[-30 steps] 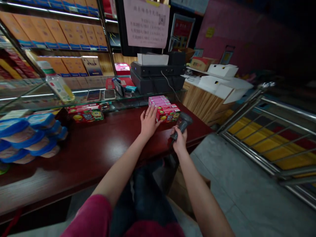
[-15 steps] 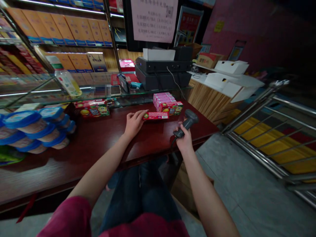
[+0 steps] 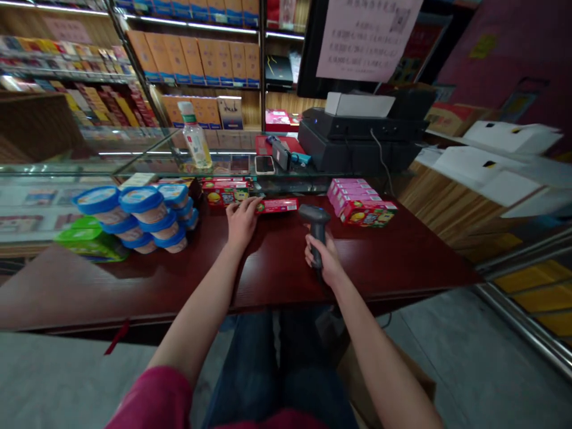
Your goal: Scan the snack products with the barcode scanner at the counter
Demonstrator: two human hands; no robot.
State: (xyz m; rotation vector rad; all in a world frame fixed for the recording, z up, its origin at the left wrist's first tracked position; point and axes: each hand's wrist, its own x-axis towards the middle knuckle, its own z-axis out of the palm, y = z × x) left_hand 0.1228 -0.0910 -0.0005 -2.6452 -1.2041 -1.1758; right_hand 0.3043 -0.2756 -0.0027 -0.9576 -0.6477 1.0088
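right hand [image 3: 325,261]: closest to me, wrapped tight round the scanner [image 3: 315,225] grip, head aimed out over the desk [image 3: 402,262]
left hand [image 3: 242,219]: fingers loosely curled on the left end of the red box [image 3: 277,206], steadying it flat rather than properly gripping
box: lying on the desk, just beyond the scanner
further back: pink boxes [image 3: 360,202] right, blue-lid tubs [image 3: 134,215] left
risk: fingers could cover the barcode, or the scanner catches the pink boxes instead since they're near
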